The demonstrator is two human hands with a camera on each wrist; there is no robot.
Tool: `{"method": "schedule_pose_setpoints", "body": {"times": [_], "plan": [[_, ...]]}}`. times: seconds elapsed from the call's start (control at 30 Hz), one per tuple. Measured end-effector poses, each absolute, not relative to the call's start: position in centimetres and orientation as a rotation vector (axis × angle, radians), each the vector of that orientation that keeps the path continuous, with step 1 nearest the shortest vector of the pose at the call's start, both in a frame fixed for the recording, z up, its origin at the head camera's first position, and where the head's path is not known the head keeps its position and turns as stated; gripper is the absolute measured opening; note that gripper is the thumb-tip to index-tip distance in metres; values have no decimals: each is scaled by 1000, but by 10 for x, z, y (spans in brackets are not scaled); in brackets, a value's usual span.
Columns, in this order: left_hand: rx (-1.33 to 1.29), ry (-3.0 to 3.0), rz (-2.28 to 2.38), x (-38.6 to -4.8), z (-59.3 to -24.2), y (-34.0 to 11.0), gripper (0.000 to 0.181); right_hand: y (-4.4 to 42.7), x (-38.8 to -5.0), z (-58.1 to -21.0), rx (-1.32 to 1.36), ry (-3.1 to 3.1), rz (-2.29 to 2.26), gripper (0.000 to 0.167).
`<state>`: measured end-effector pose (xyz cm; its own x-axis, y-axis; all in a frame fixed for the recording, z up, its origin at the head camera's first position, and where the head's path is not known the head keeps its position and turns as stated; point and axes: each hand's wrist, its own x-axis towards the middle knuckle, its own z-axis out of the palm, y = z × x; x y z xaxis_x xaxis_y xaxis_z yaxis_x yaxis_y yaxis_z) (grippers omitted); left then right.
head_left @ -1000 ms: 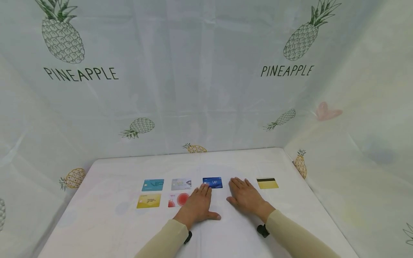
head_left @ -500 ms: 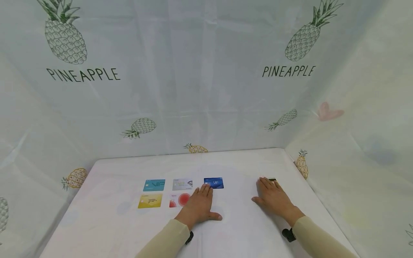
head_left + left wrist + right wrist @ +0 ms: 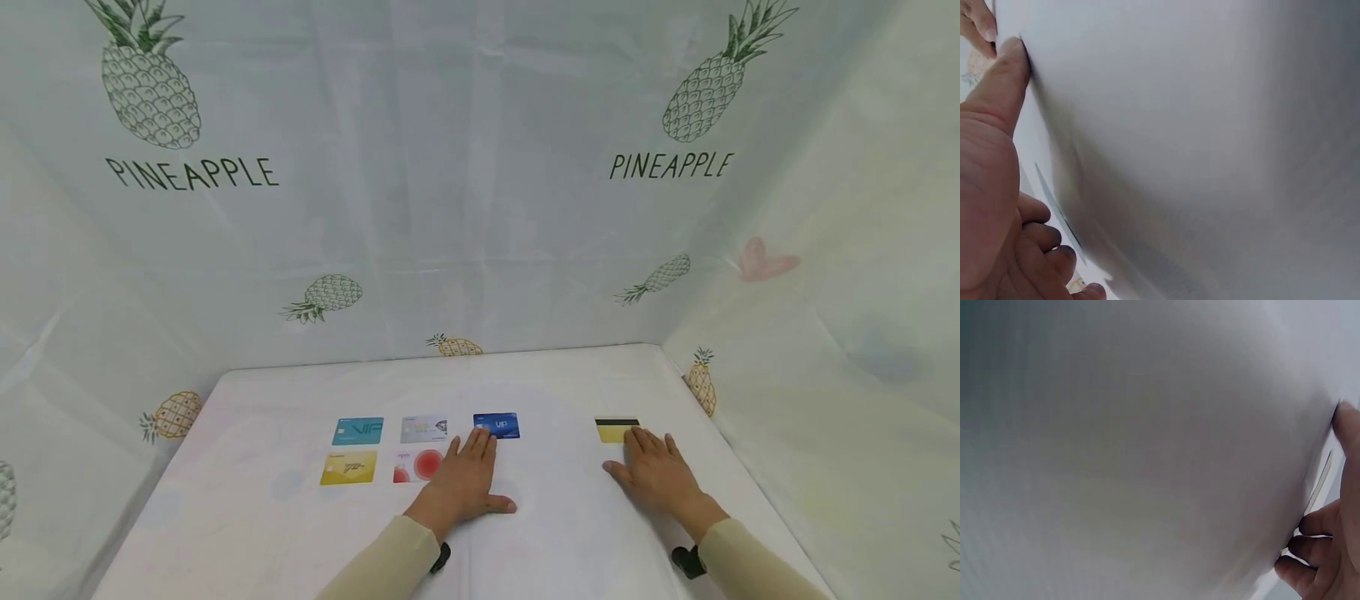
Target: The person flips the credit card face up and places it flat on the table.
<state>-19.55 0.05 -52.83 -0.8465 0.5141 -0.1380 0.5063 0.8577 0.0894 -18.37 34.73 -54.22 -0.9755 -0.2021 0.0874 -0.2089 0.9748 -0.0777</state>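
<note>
My left hand (image 3: 467, 479) lies flat with its fingers extended and thumb spread. Its fingertips rest on the lower left part of a blue VIP card (image 3: 504, 423). To the right, my right hand (image 3: 663, 475) has its fingers stretched out. They touch the lower right corner of a yellow card (image 3: 613, 433) with a black magnetic stripe along its top. In the left wrist view, the blue card's thin edge (image 3: 1059, 205) shows beyond the thumb. A pale card edge (image 3: 1320, 482) appears between the thumb and fingers in the right wrist view.
Left of my left hand lie a teal VIP card (image 3: 358, 431), a silver VIP card (image 3: 422, 429), a yellow card (image 3: 348, 468) and a red-and-white card (image 3: 408, 467) partly beside the hand. The white table (image 3: 255, 417) is enclosed by pineapple-print curtains (image 3: 480, 208).
My right hand has moved right, passing over the striped card to its lower right corner. The card has shifted slightly left and nearer. My left hand stays put.
</note>
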Motion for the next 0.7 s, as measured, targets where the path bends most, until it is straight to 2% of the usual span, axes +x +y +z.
{"method": "schedule_pose_setpoints", "body": {"times": [0.17, 0.3, 0.7], "plan": [[838, 2887, 123, -190, -532, 1, 104, 329, -172, -541, 408, -3002, 51, 71], [842, 2894, 138, -183, -535, 1, 94, 309, -161, -541, 494, -2949, 34, 64], [913, 2851, 67, -160, -527, 10, 75, 255, -140, -540, 681, -2985, -28, 65]]}}
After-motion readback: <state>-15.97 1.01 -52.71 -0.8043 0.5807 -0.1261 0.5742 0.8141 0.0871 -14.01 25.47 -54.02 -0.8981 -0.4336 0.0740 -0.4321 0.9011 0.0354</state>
